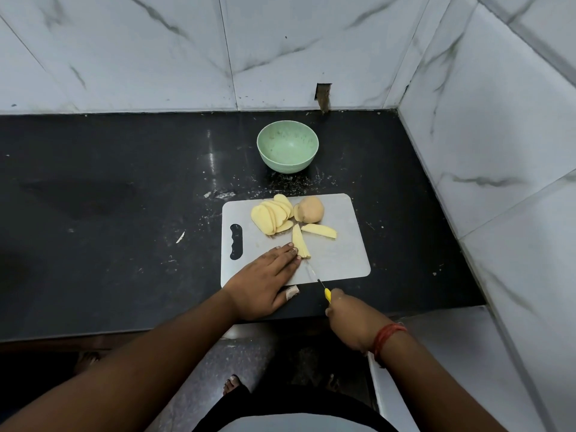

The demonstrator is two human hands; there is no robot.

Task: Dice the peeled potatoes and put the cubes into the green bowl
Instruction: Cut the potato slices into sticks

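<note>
Black stone counter, marble-tiled corner. Left hand lies flat, straight fingertips pressing cut yellow potato strips mid-frame on the grey plastic cutting board. Right hand grips a yellow-handled knife. Slices and peeled half potato lie above; pale green bowl sits beyond, nothing in it.

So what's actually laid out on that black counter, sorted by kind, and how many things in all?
Bowls: 1, the green bowl, with no cubes in it.
Cutting boards: 1, the grey board.
Knives: 1, the yellow-handled knife, gripped by the right hand.
Potato groups: 4: fanned slices, uncut chunk, stack of sticks touched by the left hand, lone wedge.
Total: 7
</note>
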